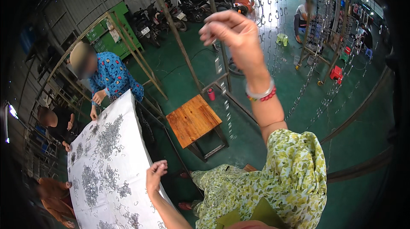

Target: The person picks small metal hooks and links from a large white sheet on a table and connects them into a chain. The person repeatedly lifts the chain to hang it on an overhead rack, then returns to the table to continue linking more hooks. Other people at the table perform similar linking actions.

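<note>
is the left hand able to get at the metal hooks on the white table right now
Probably yes. The left hand hovers at the near edge of the white table, and loose metal hooks lie just beside it with nothing between them; the co-workers' hands are at the far side.

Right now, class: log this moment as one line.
right hand: raised, pinching at hanging hook chain | left hand: over white table of metal hooks

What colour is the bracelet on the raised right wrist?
The bracelet is a pale whitish band with red beads beside it, seen in the head view.

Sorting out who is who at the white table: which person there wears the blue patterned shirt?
The person at the table's far end, leaning over the hooks; the other two, along its left side, wear black and orange.
</note>
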Tool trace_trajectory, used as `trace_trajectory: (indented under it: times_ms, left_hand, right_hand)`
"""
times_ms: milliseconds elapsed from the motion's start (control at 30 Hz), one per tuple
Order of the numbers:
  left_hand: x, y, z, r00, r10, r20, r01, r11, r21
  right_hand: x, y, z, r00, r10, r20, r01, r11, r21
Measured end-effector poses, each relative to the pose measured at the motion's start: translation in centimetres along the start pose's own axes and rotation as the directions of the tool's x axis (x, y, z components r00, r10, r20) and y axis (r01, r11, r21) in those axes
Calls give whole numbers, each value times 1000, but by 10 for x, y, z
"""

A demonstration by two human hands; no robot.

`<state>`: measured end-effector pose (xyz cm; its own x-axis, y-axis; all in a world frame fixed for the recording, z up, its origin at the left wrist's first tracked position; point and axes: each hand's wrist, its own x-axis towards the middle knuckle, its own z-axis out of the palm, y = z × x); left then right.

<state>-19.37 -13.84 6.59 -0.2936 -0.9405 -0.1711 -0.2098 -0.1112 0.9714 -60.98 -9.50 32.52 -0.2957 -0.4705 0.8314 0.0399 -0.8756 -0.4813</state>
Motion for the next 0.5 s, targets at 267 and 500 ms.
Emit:
trace_trajectory:
  times_ms: [267, 500]
  left_hand:
    - [-5, -151, -22, 915, -377, -144, 389, 919, 69]
    - [-13, -143, -23, 920, -387, -66, 391, 918, 69]
  right_hand:
    - [58, -38, -107, 956, -203, -212, 106, 913, -393]
    - [125, -65, -164, 842, -346, -414, 87, 844, -529]
